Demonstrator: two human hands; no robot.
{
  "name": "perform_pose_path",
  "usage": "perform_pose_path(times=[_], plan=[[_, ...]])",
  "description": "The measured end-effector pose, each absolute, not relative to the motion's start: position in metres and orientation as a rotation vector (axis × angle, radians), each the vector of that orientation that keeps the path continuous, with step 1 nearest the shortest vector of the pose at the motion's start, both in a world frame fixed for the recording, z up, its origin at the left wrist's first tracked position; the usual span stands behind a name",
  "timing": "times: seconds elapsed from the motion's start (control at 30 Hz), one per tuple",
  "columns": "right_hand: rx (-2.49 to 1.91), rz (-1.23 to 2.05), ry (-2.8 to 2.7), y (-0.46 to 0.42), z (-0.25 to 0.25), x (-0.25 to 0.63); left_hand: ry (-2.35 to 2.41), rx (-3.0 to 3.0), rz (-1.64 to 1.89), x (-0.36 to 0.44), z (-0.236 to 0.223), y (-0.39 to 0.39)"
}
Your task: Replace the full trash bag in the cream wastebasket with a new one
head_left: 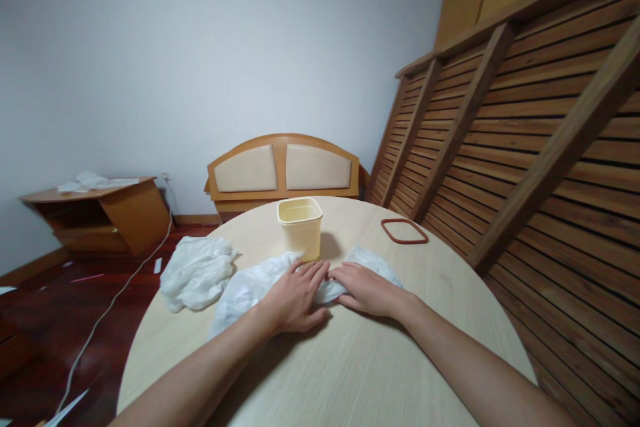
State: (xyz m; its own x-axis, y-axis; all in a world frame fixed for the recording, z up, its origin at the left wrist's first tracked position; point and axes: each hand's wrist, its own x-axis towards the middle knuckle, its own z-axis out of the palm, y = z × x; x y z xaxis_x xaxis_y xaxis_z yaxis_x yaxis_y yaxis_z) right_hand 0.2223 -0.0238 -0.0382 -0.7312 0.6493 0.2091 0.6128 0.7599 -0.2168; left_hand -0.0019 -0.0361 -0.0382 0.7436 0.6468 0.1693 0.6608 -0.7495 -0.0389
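My left hand lies palm down on a crumpled white plastic bag, fingers stretched out and thumb apart. Close beside it, my right hand rests flat on the bag's right part, its fingers nearly meeting those of the left. Between the hands the bag is gathered narrow, and part of it is hidden under them. Just beyond my fingertips stands an upright pale yellow plastic container with no lid on. To the left lies a second crumpled white plastic bag, apart from my hands.
A brown square ring lies at the back right of the round wooden table. Beyond stands a headboard. A slatted wooden frame leans along the right. Left are a low cabinet and a white cable on the floor.
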Motion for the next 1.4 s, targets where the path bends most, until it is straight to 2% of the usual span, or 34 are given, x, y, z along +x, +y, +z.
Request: perform_pose_path(times=[0.17, 0.3, 0.63, 0.97, 1.1, 1.4], plan=[[-1.067, 0.335, -2.638, -0.027, -0.038, 0.229, -1.118, -2.793, -0.124, -0.002, -0.046, -0.03], [-1.141, 0.307, -2.65, -0.026, -0.036, 0.236, -1.08, -2.757, -0.078, -0.002, -0.042, -0.029], [-1.346, -0.075, -2.703, -0.016, -0.029, 0.261, -1.111, -2.772, -0.025, -0.007, -0.036, -0.024], [-1.47, 0.176, -2.584, -0.009, -0.028, 0.282, -1.099, -2.739, -0.031, -0.005, -0.036, -0.024], [-1.526, 0.138, -2.594, -0.005, -0.03, 0.287, -1.093, -2.731, -0.017, -0.009, -0.036, -0.021], [-1.06, -0.088, -2.499, -0.021, -0.032, 0.252, -1.129, -2.726, -0.024, -0.011, -0.03, -0.023]])
